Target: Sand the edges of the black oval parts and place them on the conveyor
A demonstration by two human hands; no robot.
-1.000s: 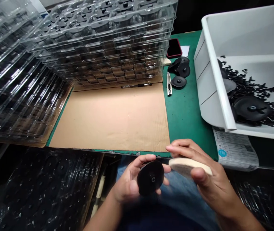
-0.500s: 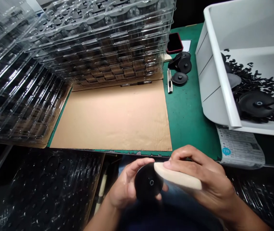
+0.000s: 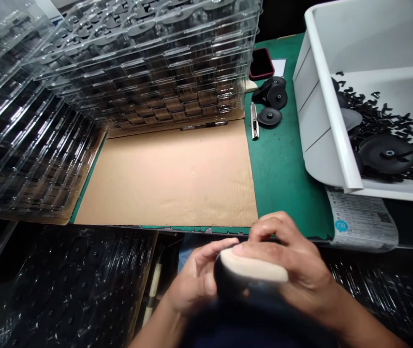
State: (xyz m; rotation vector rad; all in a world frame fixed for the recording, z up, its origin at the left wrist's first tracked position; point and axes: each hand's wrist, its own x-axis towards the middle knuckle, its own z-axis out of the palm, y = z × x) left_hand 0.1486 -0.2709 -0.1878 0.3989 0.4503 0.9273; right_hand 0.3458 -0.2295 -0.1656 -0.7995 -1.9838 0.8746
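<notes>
At the bottom middle, my left hand (image 3: 194, 278) holds a round black disc (image 3: 224, 285) by its edge, below the table's front edge. My right hand (image 3: 293, 261) grips a cream-coloured pad (image 3: 253, 266), thumb on top, and the pad lies across the disc's face. The disc's centre is covered by the pad, and its lower part is dark and blurred. Behind the hands, a flat sheet of brown cardboard (image 3: 170, 179) lies on the green table (image 3: 279, 164).
Stacked clear trays (image 3: 148, 72) stand at the back and left. A white bin (image 3: 318, 106) with black parts is on the right. A cutter (image 3: 254, 121), black discs (image 3: 269, 117), a pen (image 3: 204, 125) and a red-edged phone (image 3: 261, 64) lie between.
The pad in my right hand has moved left and slightly down, over the disc's centre. The disc now appears tilted and slightly farther right.
</notes>
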